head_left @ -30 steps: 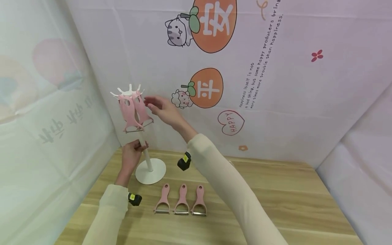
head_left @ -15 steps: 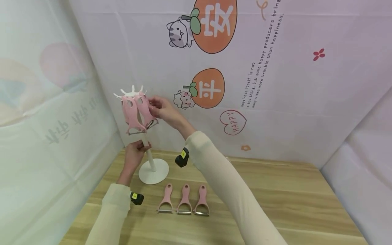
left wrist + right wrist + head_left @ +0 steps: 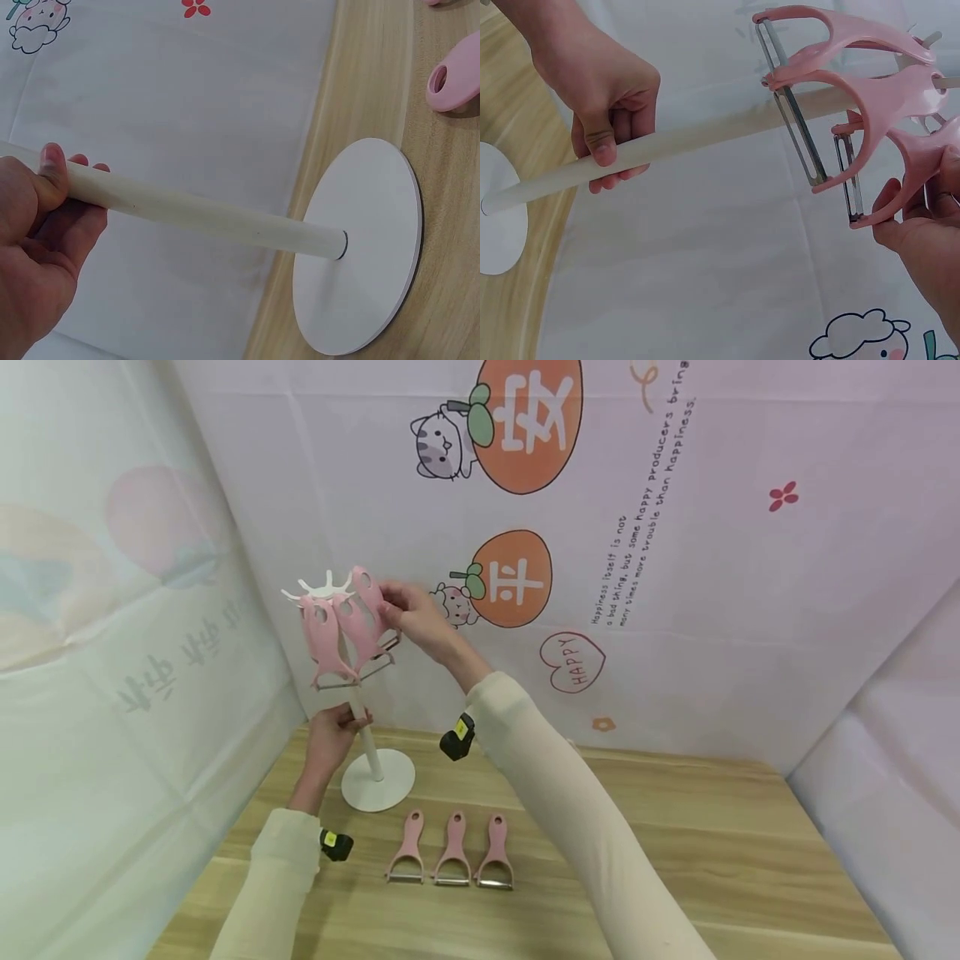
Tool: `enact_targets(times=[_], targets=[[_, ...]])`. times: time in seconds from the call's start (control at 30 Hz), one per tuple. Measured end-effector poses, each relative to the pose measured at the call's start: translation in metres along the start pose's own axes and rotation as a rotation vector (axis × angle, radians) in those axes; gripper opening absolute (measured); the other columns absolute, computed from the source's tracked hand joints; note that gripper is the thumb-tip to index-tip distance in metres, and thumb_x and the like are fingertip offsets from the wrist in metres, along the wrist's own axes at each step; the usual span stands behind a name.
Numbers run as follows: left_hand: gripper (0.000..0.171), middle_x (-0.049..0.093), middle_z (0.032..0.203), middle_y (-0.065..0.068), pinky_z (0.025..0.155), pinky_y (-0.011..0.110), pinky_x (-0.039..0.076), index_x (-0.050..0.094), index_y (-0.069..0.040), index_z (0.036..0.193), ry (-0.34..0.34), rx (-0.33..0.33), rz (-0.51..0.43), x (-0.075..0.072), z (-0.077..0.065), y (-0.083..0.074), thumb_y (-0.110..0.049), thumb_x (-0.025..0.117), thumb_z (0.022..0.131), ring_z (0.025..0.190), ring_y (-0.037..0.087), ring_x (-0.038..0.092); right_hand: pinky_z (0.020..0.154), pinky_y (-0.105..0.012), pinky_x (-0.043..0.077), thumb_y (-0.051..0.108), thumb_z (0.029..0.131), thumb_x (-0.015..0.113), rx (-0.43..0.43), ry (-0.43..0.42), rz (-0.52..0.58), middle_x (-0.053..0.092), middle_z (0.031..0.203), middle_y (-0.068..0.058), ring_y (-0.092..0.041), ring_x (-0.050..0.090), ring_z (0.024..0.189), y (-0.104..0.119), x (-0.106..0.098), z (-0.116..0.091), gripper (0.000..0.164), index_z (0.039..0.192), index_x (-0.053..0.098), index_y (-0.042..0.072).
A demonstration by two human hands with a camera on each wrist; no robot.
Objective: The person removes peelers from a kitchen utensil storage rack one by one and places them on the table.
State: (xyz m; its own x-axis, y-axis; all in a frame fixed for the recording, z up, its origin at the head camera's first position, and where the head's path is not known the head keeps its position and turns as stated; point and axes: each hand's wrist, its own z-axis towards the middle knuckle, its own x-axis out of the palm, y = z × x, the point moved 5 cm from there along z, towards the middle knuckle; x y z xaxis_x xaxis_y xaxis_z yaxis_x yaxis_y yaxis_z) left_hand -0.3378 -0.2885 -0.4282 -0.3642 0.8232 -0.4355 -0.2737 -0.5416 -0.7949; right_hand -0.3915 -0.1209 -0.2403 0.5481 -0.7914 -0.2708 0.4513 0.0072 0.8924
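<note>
Near the stand's top, my right hand (image 3: 420,614) pinches a pink peeler (image 3: 369,593) by its handle. The peeler's holed end sits higher than the other hanging handles. In the right wrist view, the held peeler's blade (image 3: 849,176) points down toward the stand's base. Other pink peelers (image 3: 324,639) hang from the white hook ring (image 3: 324,588), blades down. Lower down, my left hand (image 3: 330,739) grips the white pole (image 3: 195,217), thumb on one side and fingers around the other. Whether the held peeler still touches its hook is hidden.
The stand's round white base (image 3: 378,789) rests on the wooden table (image 3: 675,843). In front of it, three pink peelers (image 3: 454,839) lie in a row, blades toward the near edge. A printed cloth (image 3: 675,677) rises behind the table.
My right hand has gone from beside the hanging peelers to holding one. That peeler has risen and shifted right, above its neighbours. My left hand stays on the pole.
</note>
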Motion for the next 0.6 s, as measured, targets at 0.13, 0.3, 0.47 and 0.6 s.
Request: enact_targets(times=[0.13,0.3,0.47,0.6], targets=[[0.014,0.074,0.099,0.028,0.088,0.046,0.059,0.071,0.011,0.103,0.012,-0.008,-0.008,0.001,-0.001,-0.001,0.007,0.066,0.09,0.096,0.039,0.073,0.09,-0.025,0.055,0.006,0.105,0.046,-0.01,-0.008,-0.009,0.062,0.121,-0.017,-0.015,0.059,0.098,0.003,-0.004,-0.004,0.032,0.134,0.055,-0.002],[0.014,0.073,0.1,0.028,0.089,0.046,0.059,0.07,0.012,0.103,0.021,-0.017,-0.007,0.001,-0.002,-0.001,0.006,0.066,0.091,0.096,0.04,0.073,0.088,-0.025,0.055,0.004,0.104,0.047,-0.026,-0.049,-0.001,0.062,0.118,-0.018,-0.015,0.06,0.095,0.004,-0.012,-0.011,0.03,0.132,0.056,-0.004],[0.012,0.074,0.098,0.027,0.087,0.048,0.059,0.071,0.011,0.1,0.018,-0.008,0.029,0.0,-0.002,-0.003,0.005,0.067,0.09,0.096,0.04,0.073,0.088,-0.024,0.055,0.003,0.103,0.048,-0.02,-0.099,0.014,0.062,0.119,-0.018,-0.016,0.06,0.097,-0.001,-0.021,-0.024,0.03,0.132,0.057,-0.003],[0.012,0.074,0.099,0.027,0.089,0.051,0.058,0.071,0.01,0.101,0.029,-0.03,0.026,-0.001,-0.002,-0.003,0.005,0.066,0.091,0.097,0.04,0.073,0.082,-0.023,0.052,0.005,0.103,0.051,-0.031,-0.144,0.007,0.063,0.111,-0.014,-0.015,0.058,0.095,-0.007,-0.027,-0.036,0.029,0.13,0.058,-0.002]])
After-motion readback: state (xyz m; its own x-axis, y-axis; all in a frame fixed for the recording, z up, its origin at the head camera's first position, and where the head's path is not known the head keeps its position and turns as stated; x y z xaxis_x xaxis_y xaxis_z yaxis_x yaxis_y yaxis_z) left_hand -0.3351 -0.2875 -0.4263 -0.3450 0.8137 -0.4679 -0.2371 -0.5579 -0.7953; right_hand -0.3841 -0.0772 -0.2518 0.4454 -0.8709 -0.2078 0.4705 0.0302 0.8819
